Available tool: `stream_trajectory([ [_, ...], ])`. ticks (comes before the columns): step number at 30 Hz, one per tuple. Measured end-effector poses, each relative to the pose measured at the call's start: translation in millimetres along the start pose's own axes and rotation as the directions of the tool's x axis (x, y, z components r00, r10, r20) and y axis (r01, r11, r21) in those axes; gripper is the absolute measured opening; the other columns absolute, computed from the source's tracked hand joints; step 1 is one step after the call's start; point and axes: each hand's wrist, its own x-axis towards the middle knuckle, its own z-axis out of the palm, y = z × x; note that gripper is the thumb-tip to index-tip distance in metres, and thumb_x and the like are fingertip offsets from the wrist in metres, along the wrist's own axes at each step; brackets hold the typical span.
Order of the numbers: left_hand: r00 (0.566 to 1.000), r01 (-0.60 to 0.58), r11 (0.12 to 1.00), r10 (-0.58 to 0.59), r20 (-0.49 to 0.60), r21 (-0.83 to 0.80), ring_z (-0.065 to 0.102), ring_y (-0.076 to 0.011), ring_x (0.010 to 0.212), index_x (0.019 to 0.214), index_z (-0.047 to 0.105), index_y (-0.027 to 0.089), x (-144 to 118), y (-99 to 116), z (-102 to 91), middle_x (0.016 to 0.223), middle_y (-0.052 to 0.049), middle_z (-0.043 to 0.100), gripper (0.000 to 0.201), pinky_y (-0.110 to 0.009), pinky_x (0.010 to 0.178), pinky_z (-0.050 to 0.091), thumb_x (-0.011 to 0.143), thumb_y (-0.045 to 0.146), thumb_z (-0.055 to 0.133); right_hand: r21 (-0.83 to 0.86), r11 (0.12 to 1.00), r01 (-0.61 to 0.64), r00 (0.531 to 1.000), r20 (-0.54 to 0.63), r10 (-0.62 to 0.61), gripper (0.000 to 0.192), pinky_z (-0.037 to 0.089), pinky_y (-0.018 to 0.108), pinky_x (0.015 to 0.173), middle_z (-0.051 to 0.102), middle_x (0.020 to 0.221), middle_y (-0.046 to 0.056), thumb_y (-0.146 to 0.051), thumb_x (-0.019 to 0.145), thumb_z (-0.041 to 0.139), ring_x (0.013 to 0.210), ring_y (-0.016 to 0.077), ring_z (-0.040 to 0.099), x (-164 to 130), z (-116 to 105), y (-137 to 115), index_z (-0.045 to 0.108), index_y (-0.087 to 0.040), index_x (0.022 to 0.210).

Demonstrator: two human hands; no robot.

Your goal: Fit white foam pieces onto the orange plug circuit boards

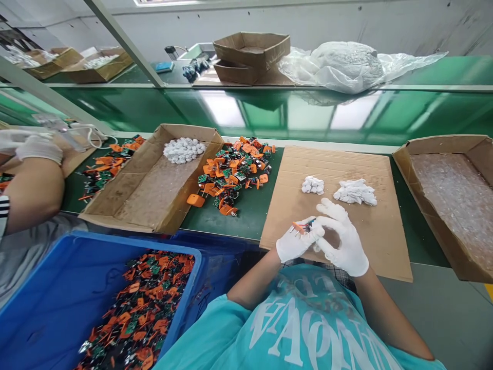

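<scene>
I work at a green bench [246,216] with a glossy green shelf [269,110] behind it and a pale wall beyond; a flat cardboard sheet [370,241] lies under my hands; my left hand [295,244], in a white glove, is closed around a small orange part [299,227], and my right hand [344,239], also gloved, curls its fingers against the same part, pinching its far end; two little heaps of white pieces [354,191] sit on the sheet just beyond; a loose pile of orange and green parts [233,174] lies on the bench to my left, beside an open carton [154,180] with white pieces in one corner; a blue bin [57,303] near me holds more orange parts; my teal shirt [308,329] carries large white letters, seen upside down and partly folded, so I cannot read them; at the left edge another person's gloved hand [38,149] and arm are cut off; the part's detail is too small to make out.
</scene>
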Motion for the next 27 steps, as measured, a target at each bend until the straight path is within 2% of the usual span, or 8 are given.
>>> stream_trajectory([
  [4,0.985,-0.058,0.995,0.045,0.166,0.077,0.05,-0.0165,0.058,0.058,0.049,0.02,3,-1,-7.0,0.054,-0.001,0.051,0.058,-0.032,0.066,0.047,0.077,0.075,0.054,-0.077,0.991,0.109,0.987,0.124,-0.099,0.047,0.052,0.04,0.1,0.067,0.127,0.008,-0.025,0.089,0.063,0.116,0.0227,0.065,3,-1,9,0.052,-0.027,0.135],
  [7,0.962,-0.11,0.976,0.057,0.268,0.188,0.05,-0.0178,0.058,0.054,0.048,0.021,5,-1,-10.6,0.054,-0.003,0.051,0.06,-0.033,0.066,0.046,0.08,0.075,0.048,-0.198,0.947,0.251,0.966,0.116,-0.232,0.038,0.053,0.038,0.091,0.073,0.114,0.005,-0.027,0.091,0.059,0.1,0.0215,0.069,9,1,12,0.057,-0.028,0.129],
  [12,0.993,-0.076,0.981,0.058,0.101,0.178,0.056,-0.0195,0.07,0.071,0.06,0.018,7,-6,-20.7,0.07,-0.007,0.063,0.056,-0.034,0.071,0.049,0.08,0.072,0.051,-0.274,0.915,0.297,0.944,0.226,-0.239,0.039,0.052,0.036,0.086,0.071,0.116,0.006,-0.02,0.089,0.056,0.102,0.022,0.068,26,2,3,0.06,-0.025,0.127],
  [16,0.972,0.068,0.982,-0.026,0.234,-0.175,0.049,-0.0111,0.048,0.095,0.064,0.01,14,-14,-31.4,0.06,-0.002,0.058,0.074,-0.024,0.048,0.04,0.078,0.081,0.048,-0.242,0.949,0.203,0.937,0.328,-0.117,0.032,0.051,0.033,0.083,0.072,0.108,0.004,-0.027,0.093,0.054,0.094,0.0196,0.066,71,0,25,0.064,-0.027,0.123],
  [18,0.982,0.089,0.932,-0.024,0.186,-0.352,0.045,-0.0083,0.043,0.114,0.062,0.008,17,-15,-33.4,0.058,0.0,0.057,0.082,-0.021,0.044,0.035,0.08,0.08,0.046,-0.316,0.947,0.05,0.963,0.266,0.038,0.026,0.05,0.031,0.085,0.072,0.101,0.002,-0.03,0.093,0.054,0.093,0.0182,0.065,116,0,57,0.068,-0.027,0.115],
  [21,0.997,0.079,0.9,-0.061,0.054,-0.428,0.049,-0.0087,0.048,0.126,0.06,0.008,19,-12,-31.5,0.061,-0.002,0.06,0.073,-0.02,0.048,0.038,0.087,0.069,0.051,-0.571,0.791,-0.218,0.9,0.195,0.389,0.034,0.047,0.028,0.092,0.069,0.111,0.001,-0.027,0.087,0.056,0.102,0.0177,0.062,194,1,117,0.067,-0.027,0.119],
  [24,0.994,0.108,0.911,-0.108,0.023,-0.398,0.051,-0.0098,0.049,0.122,0.064,0.007,19,-9,-27.9,0.06,-0.004,0.062,0.069,-0.021,0.048,0.039,0.087,0.066,0.054,-0.666,0.667,-0.333,0.842,0.108,0.529,0.041,0.046,0.034,0.093,0.067,0.114,0.01,-0.023,0.084,0.055,0.104,0.0224,0.061,248,4,168,0.065,-0.015,0.123],
  [27,0.991,0.125,0.902,-0.131,0.015,-0.414,0.054,-0.0112,0.05,0.121,0.065,0.008,21,-11,-26.3,0.062,-0.006,0.065,0.068,-0.022,0.049,0.041,0.084,0.065,0.057,-0.725,0.579,-0.372,0.798,0.069,0.599,0.043,0.047,0.04,0.09,0.063,0.12,0.021,-0.023,0.083,0.054,0.104,0.0274,0.06,263,5,194,0.064,-0.006,0.122],
])
